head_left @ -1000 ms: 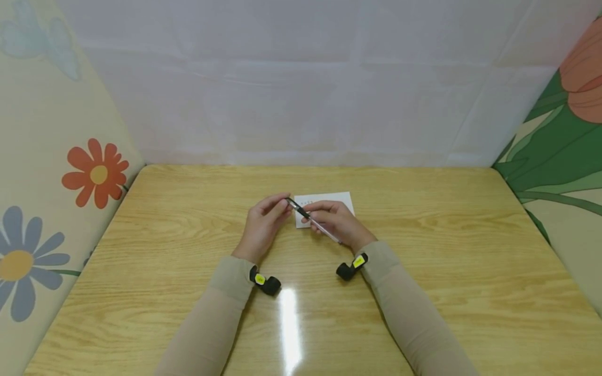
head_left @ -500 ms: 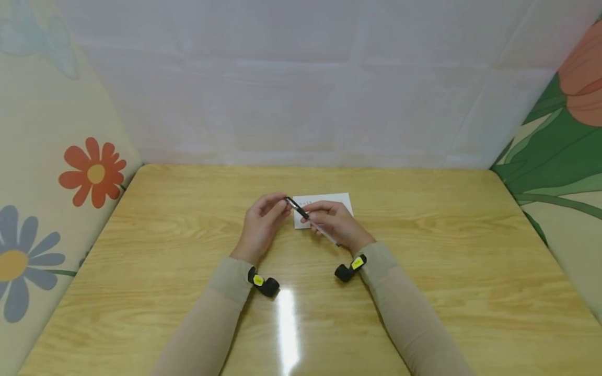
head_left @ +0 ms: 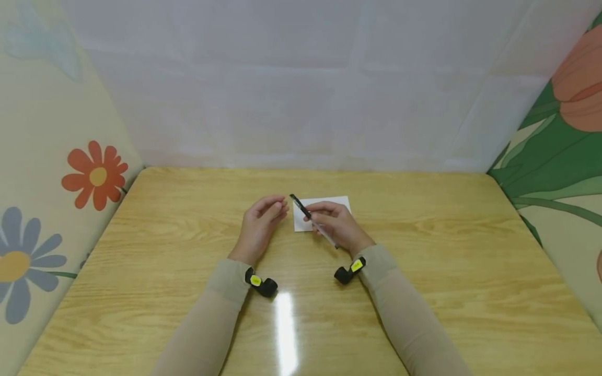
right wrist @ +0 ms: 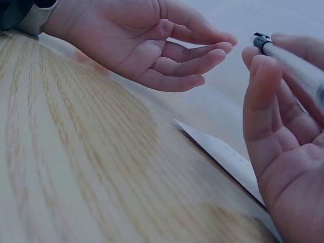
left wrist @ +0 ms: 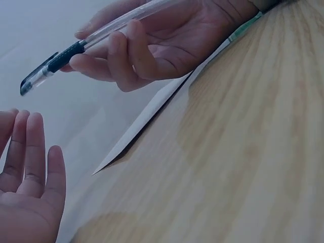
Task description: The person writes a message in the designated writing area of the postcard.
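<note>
My right hand pinches a gel pen between thumb and fingers, above the table. The pen has a see-through barrel and a black grip. A dark clip shows at its far end in the left wrist view, and that end points up toward my left hand. My left hand holds nothing. Its fingers are loosely bent, with a small gap between the fingertips and the pen. Beneath the right hand lies a white sheet of paper, partly hidden by that hand. Faint print shows on the paper in the right wrist view.
The wood-grain table spreads around both arms. A white cloth backdrop rises behind its far edge. Flower-painted panels stand at the sides. Black wrist cameras are strapped at both cuffs.
My left fingertips, which pinched the clip end of the pen, have let go, and a gap now shows there. The right hand still holds the pen in nearly the same place.
</note>
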`<action>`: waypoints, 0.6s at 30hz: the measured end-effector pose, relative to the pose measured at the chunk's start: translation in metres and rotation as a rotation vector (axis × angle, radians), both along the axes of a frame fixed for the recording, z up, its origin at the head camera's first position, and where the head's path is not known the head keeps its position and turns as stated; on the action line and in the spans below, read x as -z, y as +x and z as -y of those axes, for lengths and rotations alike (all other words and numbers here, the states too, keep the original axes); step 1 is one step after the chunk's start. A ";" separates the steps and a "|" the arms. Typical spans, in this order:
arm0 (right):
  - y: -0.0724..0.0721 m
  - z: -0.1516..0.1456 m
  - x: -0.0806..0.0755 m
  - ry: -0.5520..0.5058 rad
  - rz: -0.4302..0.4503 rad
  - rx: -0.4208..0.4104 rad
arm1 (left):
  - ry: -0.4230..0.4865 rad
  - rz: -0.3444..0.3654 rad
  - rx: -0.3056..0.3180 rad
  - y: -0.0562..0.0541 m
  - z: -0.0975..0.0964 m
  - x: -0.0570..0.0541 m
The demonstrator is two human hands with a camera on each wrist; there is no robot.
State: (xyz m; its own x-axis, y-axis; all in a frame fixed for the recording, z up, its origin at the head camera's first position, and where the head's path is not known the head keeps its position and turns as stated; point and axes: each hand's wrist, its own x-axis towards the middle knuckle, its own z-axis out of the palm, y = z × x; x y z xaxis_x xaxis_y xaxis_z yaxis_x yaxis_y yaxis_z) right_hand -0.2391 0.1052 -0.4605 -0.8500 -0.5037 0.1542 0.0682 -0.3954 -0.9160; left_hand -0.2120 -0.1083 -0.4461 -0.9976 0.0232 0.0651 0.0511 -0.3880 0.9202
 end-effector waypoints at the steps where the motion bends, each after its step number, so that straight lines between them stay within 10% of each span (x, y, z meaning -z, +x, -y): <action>1: 0.000 0.000 0.000 -0.005 -0.004 0.008 | -0.003 0.004 -0.003 0.000 0.001 0.000; 18: 0.000 -0.008 0.001 -0.045 -0.086 0.215 | -0.091 0.000 -0.041 -0.004 0.014 0.001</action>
State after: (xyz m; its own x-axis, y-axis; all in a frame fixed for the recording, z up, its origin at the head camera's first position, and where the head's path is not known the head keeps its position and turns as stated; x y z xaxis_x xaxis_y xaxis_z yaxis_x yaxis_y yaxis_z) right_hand -0.2386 0.1128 -0.4610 -0.9199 -0.3034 0.2486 -0.0995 -0.4327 -0.8960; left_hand -0.2158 -0.1226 -0.4467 -0.9979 -0.0121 0.0642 0.0648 -0.3001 0.9517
